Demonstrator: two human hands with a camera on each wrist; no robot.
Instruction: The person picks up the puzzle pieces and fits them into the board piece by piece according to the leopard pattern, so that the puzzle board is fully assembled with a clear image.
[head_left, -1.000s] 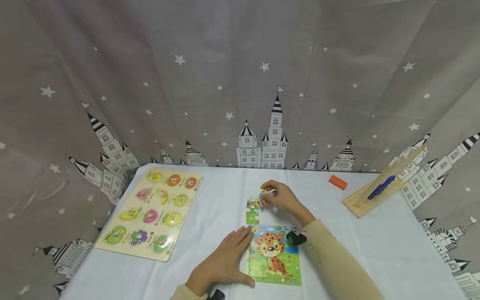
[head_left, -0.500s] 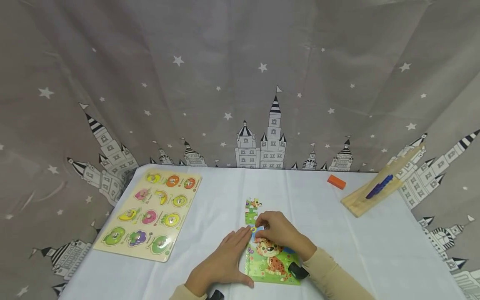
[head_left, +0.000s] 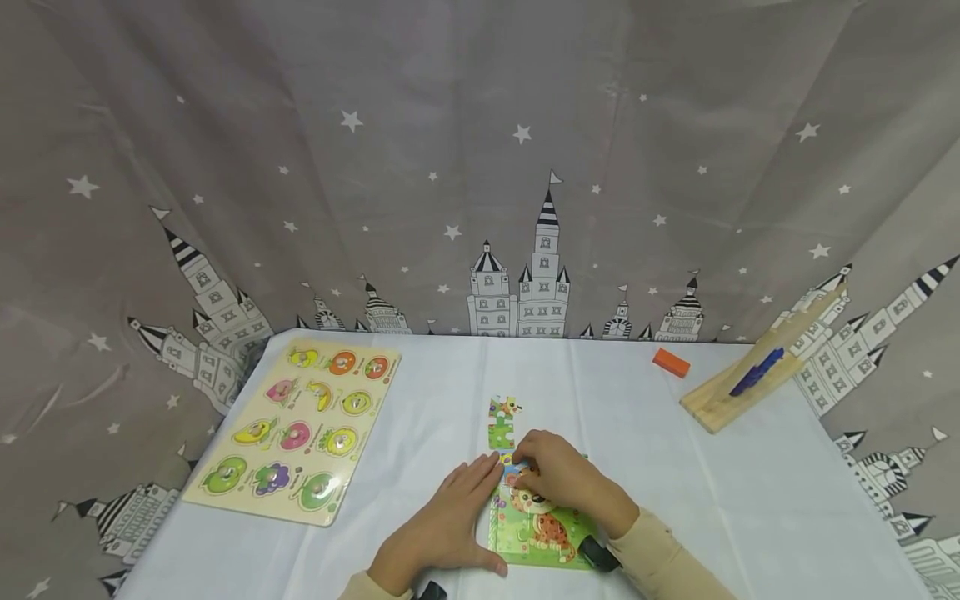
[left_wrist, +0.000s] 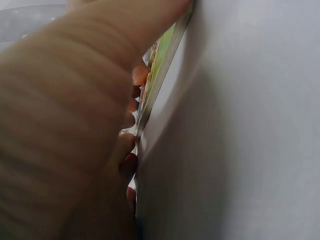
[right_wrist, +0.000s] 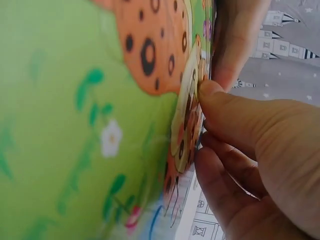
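Note:
A square leopard jigsaw board (head_left: 551,542) lies on the white cloth in the head view. My right hand (head_left: 572,483) pinches a blue-and-yellow jigsaw piece (head_left: 507,460) at the board's far left corner. Thumb and fingers sit low against the picture in the right wrist view, and the hand covers much of the board's upper part. My left hand (head_left: 453,517) rests spread along the left side, its thumb at the near left corner; the board's edge (left_wrist: 167,65) shows beside it in the left wrist view. Just beyond the board lie loose jigsaw pieces (head_left: 501,435).
On the left lies a wooden fruit peg puzzle (head_left: 292,433). An orange block (head_left: 671,362) sits near the table's far edge, and a wooden wedge-like piece with a blue mark (head_left: 738,383) is at the right. A grey castle-print curtain (head_left: 420,125) hangs behind.
My right hand has brought the jigsaw piece from beside the loose pieces toward me, down onto the board's far left corner. The left hand has stayed in place.

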